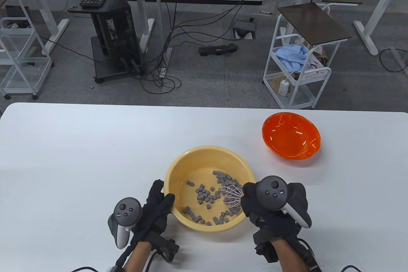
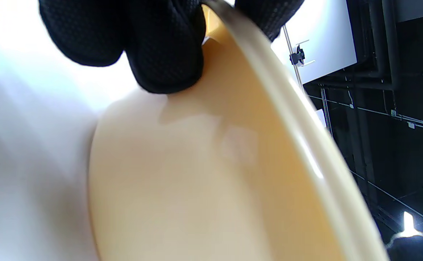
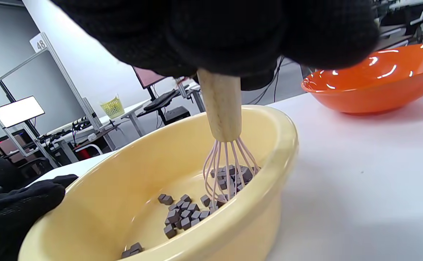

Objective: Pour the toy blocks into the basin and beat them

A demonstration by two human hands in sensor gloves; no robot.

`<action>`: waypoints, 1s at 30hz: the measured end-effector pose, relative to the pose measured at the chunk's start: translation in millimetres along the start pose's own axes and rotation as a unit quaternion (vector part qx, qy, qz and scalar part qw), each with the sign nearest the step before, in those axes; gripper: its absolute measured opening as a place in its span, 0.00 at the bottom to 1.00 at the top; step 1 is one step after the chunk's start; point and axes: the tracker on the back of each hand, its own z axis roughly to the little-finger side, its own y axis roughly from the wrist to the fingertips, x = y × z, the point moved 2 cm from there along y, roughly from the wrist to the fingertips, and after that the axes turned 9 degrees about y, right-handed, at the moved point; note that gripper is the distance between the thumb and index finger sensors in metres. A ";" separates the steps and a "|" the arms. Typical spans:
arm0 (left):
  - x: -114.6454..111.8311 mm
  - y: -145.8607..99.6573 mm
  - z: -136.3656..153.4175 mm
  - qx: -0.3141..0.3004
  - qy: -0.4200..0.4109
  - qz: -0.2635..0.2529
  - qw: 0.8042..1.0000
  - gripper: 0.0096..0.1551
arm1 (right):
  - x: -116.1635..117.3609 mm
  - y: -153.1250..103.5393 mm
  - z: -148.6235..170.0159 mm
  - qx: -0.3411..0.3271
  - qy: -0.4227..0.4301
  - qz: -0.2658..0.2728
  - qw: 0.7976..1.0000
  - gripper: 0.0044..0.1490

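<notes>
A yellow basin sits near the table's front edge with several small grey toy blocks scattered on its bottom. My right hand grips the wooden handle of a pink wire whisk, whose wires stand among the toy blocks at the basin's right side. My left hand holds the basin's left rim, its fingers pressed on the outer wall of the basin with the thumb over the edge.
An orange bowl holding nothing stands on the white table to the back right of the basin; it shows too in the right wrist view, orange bowl. Beyond the table's far edge are carts, desks and cables on the floor.
</notes>
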 end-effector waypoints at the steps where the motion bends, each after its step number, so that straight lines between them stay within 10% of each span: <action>1: 0.2 0.0 -0.3 -0.001 0.001 0.001 1.000 0.41 | 4.4 2.0 -0.4 -0.003 -0.003 0.004 1.000 0.27; 18: 0.5 -1.5 -2.4 -0.003 -0.009 0.004 1.000 0.40 | 56.8 20.6 -10.6 -0.158 0.119 -0.022 0.980 0.28; 30: 0.8 -0.8 -3.4 0.002 0.002 0.004 1.000 0.40 | 45.4 24.9 -2.1 -0.177 0.292 -0.174 0.924 0.27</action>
